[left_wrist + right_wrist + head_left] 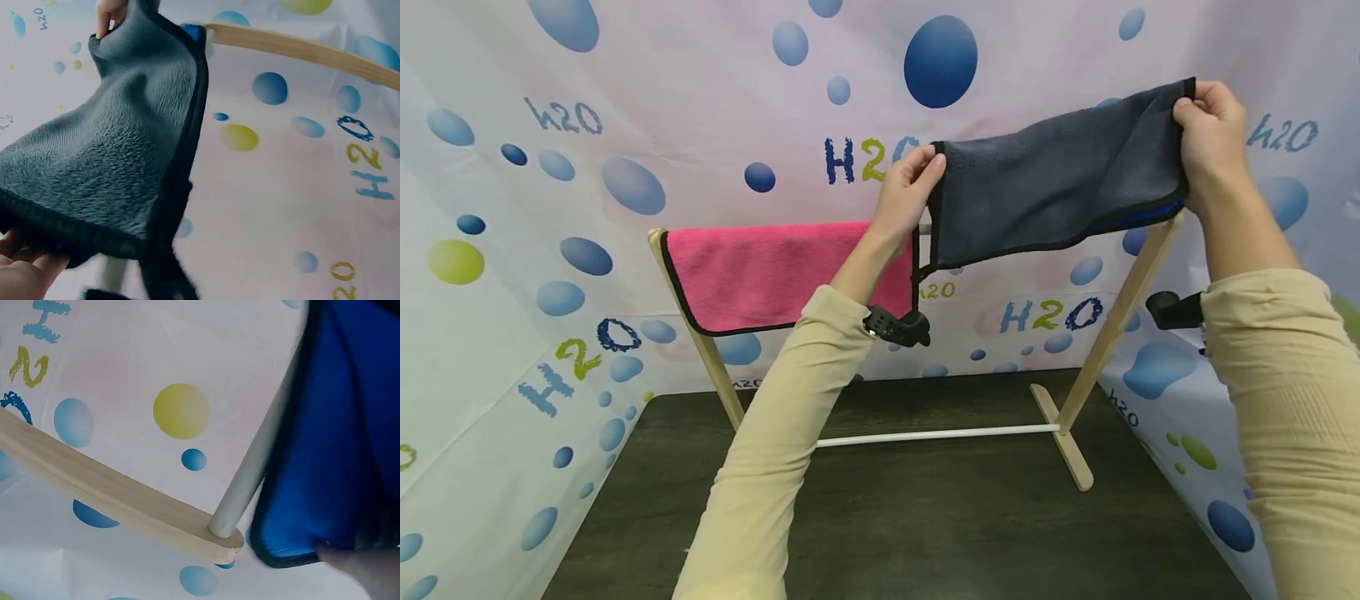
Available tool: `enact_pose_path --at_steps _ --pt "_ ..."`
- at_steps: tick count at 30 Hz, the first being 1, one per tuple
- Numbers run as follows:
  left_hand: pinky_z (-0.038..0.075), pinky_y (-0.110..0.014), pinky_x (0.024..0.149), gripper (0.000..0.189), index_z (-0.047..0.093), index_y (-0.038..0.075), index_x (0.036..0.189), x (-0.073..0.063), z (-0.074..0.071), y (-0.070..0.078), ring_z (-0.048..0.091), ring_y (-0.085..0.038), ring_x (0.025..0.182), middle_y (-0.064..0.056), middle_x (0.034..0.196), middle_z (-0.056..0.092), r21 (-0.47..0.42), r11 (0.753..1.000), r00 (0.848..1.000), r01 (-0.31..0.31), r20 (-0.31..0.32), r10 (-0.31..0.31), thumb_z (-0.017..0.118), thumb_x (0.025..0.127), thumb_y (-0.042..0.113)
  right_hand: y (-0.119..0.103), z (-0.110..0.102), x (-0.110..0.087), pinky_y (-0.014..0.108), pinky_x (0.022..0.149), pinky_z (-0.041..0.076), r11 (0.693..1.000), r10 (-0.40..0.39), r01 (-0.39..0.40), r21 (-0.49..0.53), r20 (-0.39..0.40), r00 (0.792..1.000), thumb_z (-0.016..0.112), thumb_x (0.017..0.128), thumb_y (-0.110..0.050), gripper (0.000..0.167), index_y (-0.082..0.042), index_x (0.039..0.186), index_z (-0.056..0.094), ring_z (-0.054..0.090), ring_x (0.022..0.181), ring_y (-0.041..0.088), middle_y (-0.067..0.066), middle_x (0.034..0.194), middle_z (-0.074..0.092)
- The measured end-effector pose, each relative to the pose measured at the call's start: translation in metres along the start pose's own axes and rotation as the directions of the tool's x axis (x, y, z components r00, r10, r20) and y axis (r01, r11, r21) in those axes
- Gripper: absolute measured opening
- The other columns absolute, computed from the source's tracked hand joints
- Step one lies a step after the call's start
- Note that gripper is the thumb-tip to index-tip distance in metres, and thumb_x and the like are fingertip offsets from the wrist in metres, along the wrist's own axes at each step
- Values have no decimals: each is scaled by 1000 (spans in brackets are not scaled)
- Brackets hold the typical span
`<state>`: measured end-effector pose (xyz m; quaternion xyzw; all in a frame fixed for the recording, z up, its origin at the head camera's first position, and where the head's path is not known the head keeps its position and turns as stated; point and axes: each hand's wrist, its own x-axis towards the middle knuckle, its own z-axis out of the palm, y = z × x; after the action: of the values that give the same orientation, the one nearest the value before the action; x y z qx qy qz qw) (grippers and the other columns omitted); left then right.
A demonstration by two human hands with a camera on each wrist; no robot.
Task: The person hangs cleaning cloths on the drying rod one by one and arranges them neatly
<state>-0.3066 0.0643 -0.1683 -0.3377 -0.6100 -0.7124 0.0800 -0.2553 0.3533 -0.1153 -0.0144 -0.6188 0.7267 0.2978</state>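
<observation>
A grey towel [1060, 175] with black edging is stretched between both hands above the right half of a wooden rack. My left hand [906, 192] pinches its left corner, and my right hand [1213, 142] grips the upper right corner, held higher. In the left wrist view, the fuzzy grey face [106, 150] sags between the hands. Its blue reverse side [325, 456] fills the right of the right wrist view, beside the rack's top rod [247, 469]. A pink towel [775, 275] with black edging hangs over the rod's left half, partly behind my left forearm.
The rack's right wooden upright [1120, 325] stands on a flat foot [1063, 442] on the dark table [925, 533]. A white lower bar [940, 435] joins the sides. Behind hangs a backdrop [700, 100] with blue spots and lettering.
</observation>
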Motion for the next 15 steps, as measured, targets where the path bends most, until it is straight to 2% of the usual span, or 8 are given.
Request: enact_pose_path --at_steps 4,7,10,15 --pt "41 -21 68 15 55 -4 93 6 1 10 47 -13 77 -3 81 50 -19 997 997 -80 20 81 45 95 6 3 4 -4 18 51 41 989 -91 85 121 51 995 50 90 -6 10 -6 85 59 48 67 11 2 82 52" --pt "41 -22 72 15 54 0 83 8 1 15 47 -13 79 -3 81 48 -47 995 996 -87 26 88 45 94 4 5 3 -5 21 52 41 971 -109 84 222 102 989 51 88 -3 10 -1 82 59 48 66 14 5 78 52" --pt "41 -23 72 18 52 4 79 6 -1 14 47 -12 78 -3 80 48 -61 997 998 -44 42 47 44 95 5 11 -4 -6 23 51 43 973 -38 1 231 155 987 51 88 -4 12 0 81 60 50 65 15 6 77 53" --pt "46 -24 64 17 52 4 84 -5 -3 2 51 -12 69 -4 78 49 -127 985 992 119 63 -112 41 97 7 28 -24 -11 24 52 45 986 83 -115 122 241 967 50 91 -8 16 -5 83 64 53 65 15 3 79 56"
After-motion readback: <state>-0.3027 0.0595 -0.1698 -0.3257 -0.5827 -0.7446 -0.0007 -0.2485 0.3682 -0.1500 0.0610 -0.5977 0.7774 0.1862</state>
